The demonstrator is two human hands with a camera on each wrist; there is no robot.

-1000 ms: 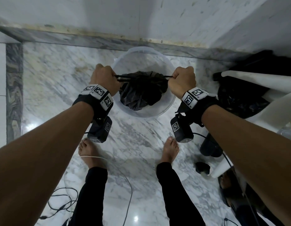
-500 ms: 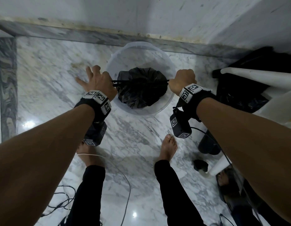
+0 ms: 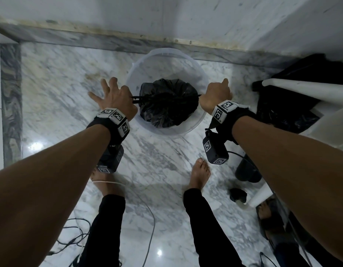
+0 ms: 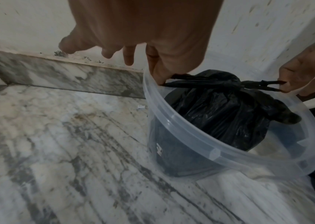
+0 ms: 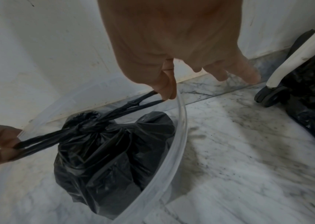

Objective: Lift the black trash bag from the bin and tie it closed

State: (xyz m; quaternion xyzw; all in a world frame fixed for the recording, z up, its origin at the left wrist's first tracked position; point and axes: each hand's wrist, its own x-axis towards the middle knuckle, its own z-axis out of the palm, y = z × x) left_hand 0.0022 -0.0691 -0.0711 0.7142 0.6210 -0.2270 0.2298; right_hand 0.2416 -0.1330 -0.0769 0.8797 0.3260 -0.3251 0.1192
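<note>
The black trash bag (image 3: 167, 105) hangs inside the clear plastic bin (image 3: 198, 73) on the marble floor, its neck gathered into a knot (image 4: 231, 85). Two black handle strips run out sideways from the knot. My left hand (image 3: 116, 97) pinches the left strip (image 4: 187, 82) between thumb and forefinger, the other fingers spread out straight. My right hand (image 3: 217, 92) pinches the right strip (image 5: 143, 100) the same way, over the bin's right rim. Both strips are pulled taut. The bag (image 5: 104, 163) bulges below the knot, and its bottom is seen through the bin wall (image 4: 171, 159).
A white wall with a marble skirting (image 3: 109, 42) runs just behind the bin. White chair legs (image 3: 305, 91) and another black bag (image 3: 286, 112) crowd the right side. My bare feet (image 3: 199, 174) stand before the bin, with cables (image 3: 147, 228) on the floor.
My left hand went from a fist on the strip to a thumb-and-finger pinch with the other fingers spread. The bag sits a little lower in the bin; the right hand keeps its hold.
</note>
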